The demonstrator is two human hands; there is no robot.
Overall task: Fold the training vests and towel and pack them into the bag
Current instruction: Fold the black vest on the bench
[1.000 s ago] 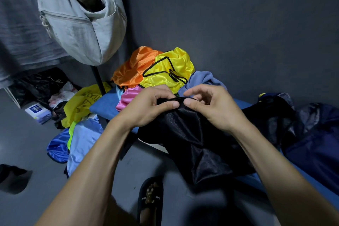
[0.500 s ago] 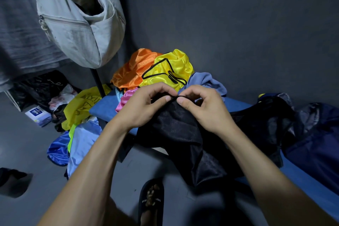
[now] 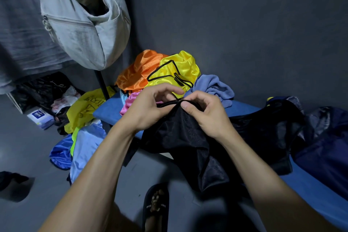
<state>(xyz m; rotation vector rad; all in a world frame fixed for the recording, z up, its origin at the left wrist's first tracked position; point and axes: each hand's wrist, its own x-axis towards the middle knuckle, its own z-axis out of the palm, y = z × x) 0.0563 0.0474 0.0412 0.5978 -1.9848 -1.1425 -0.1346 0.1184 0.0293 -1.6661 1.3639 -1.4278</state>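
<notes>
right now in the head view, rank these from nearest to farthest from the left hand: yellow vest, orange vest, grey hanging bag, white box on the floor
From the left hand:
1. yellow vest, just behind the hand on the pile
2. orange vest, behind, further left on the pile
3. grey hanging bag, up and left
4. white box, far left on the floor

The last two are close to call.

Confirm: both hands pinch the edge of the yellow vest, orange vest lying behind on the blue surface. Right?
Not quite. In the head view the left hand and right hand pinch the trimmed edge of the black vest, not the yellow one. The yellow vest lies untouched in the pile beside the orange vest, behind the hands on the blue surface.
</notes>
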